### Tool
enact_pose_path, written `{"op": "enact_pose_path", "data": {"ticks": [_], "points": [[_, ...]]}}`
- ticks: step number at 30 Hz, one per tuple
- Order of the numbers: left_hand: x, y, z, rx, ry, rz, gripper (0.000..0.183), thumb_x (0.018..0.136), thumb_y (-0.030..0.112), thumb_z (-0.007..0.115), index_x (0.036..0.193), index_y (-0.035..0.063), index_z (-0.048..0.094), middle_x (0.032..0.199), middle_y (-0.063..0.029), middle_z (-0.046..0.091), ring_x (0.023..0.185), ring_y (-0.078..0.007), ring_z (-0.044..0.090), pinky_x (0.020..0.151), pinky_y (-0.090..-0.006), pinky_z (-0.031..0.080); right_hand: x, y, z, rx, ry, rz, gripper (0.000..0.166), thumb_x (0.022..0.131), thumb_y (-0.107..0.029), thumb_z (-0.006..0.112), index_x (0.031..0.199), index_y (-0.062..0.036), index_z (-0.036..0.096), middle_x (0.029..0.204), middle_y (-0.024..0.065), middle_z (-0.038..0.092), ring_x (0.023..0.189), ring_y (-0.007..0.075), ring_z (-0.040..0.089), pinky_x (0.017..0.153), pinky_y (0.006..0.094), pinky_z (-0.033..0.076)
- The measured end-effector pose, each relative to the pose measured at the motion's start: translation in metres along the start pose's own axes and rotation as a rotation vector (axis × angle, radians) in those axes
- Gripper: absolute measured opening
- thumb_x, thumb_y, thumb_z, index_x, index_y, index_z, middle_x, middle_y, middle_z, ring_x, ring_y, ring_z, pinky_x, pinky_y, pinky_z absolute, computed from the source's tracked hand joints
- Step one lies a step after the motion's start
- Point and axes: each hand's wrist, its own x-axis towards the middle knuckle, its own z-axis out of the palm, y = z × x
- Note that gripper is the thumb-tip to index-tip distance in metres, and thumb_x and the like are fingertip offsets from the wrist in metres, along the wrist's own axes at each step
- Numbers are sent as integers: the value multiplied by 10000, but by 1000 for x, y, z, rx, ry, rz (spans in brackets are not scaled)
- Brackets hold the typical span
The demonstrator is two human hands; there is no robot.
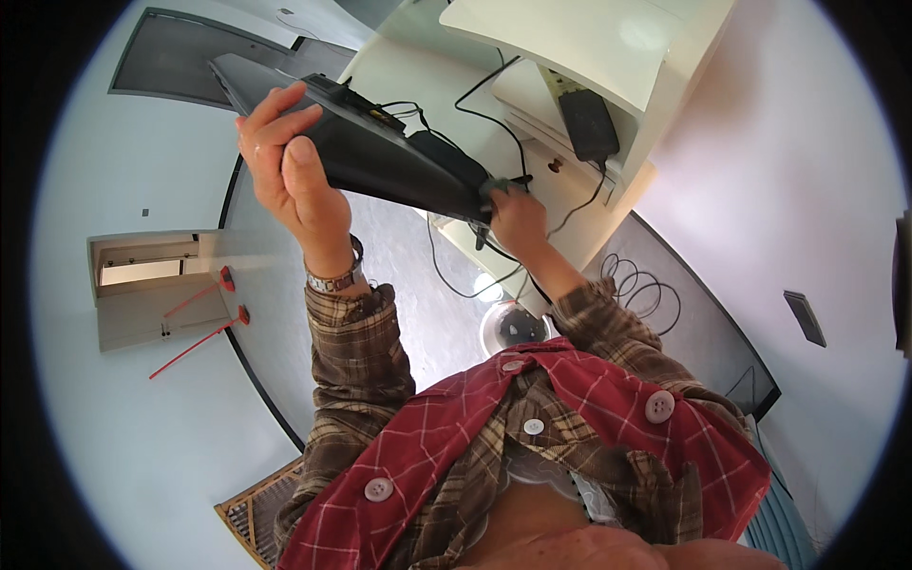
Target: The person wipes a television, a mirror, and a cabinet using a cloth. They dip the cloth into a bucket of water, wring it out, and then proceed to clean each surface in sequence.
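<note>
A black flat-screen monitor (399, 160) stands tilted in view, its back and side edge turned toward me. My left hand (296, 160), with a metal-band watch at the wrist, grips the monitor's left edge. At the opposite end, my right hand (519, 214) presses a dark greenish cloth (499, 187) against the monitor's corner. Cables run from the back of the monitor over the white desk (442, 92). The monitor's screen side is mostly hidden from view.
A black power adapter (588, 127) rests in the desk's open shelf. Below the desk edge stands a white bucket (491, 331) with dark contents. Coiled black cable (659, 303) lies on the floor at right. Red long-handled cleaning tools (203, 342) lean at the left wall.
</note>
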Motion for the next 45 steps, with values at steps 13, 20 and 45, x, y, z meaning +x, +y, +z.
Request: {"op": "enact_pose_path", "data": {"ticks": [13,20,45], "points": [[4,0,0,-14,-13,12,318,954,260,431,907,23,638,1118,-132,641,1135,-266,518,1098,-448,222,-30,-14,-2,213,-190,206,211,922,-238,484,932,-56,589,785,224,645,746,408,639,674,520,505],[2,0,1,-25,32,-5,309,947,254,428,893,33,637,1106,-120,646,1120,-268,531,1136,-482,163,-13,-19,5,183,-81,246,218,921,-226,477,905,-46,599,804,208,646,750,414,635,689,521,500],[7,-12,-9,20,-46,125,131,748,156,639,862,95,620,1043,-63,638,1049,-259,565,1095,-582,163,42,42,24,4,-145,245,188,865,-202,550,881,-67,679,861,182,668,849,393,633,744,467,507]]}}
